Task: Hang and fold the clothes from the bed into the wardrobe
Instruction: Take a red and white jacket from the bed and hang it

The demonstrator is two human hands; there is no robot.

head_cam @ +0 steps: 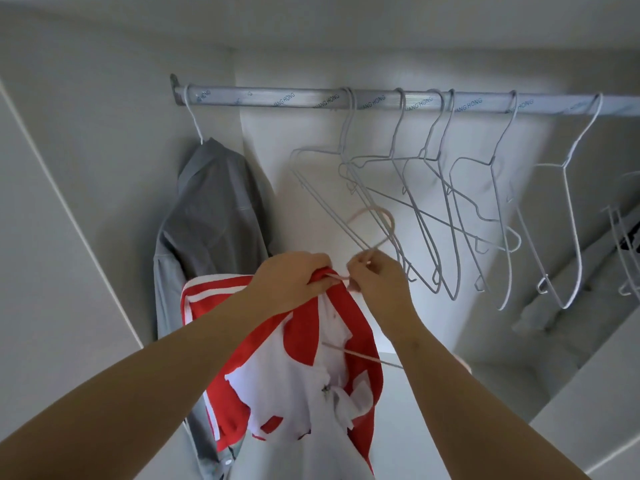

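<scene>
A red and white garment hangs from my hands below the wardrobe rail. My left hand grips the garment's red collar at the top. My right hand pinches the neck of a pink hanger, whose hook curves up above my fingers. Part of the hanger's lower bar shows through the garment's opening. A grey shirt hangs on a white hanger at the rail's left end.
Several bare white wire hangers hang along the rail to the right of my hands. Grey folded cloth lies on a shelf at the right. The wardrobe's side wall stands close on the left.
</scene>
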